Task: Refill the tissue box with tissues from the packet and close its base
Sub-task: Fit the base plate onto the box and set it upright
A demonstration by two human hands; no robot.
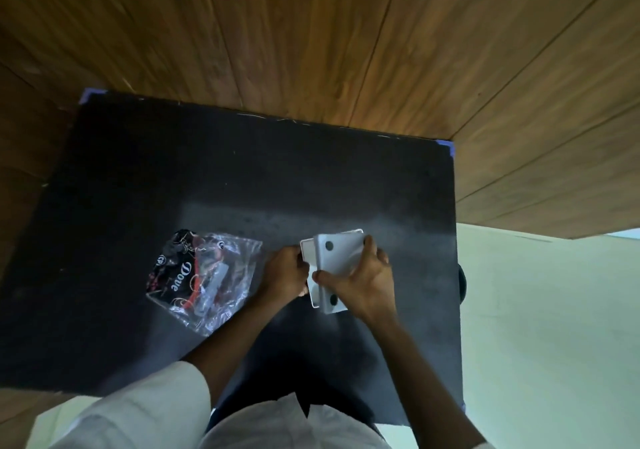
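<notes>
The white tissue box [334, 268] is turned base-up, its base panel with round dark feet slightly ajar. The crumpled clear "Dove" packet [204, 279] lies well left of it.

We see a black table [173, 171] with blue tape [446, 145] at its corners; wood panelling [311, 33] stands behind it.

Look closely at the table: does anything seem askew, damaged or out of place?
Nothing is spilled or broken. The tissue packet lies crumpled and slack on the black table, left of both hands. The white tissue box is held tilted, its base partly off, between the left hand and right hand.
</notes>
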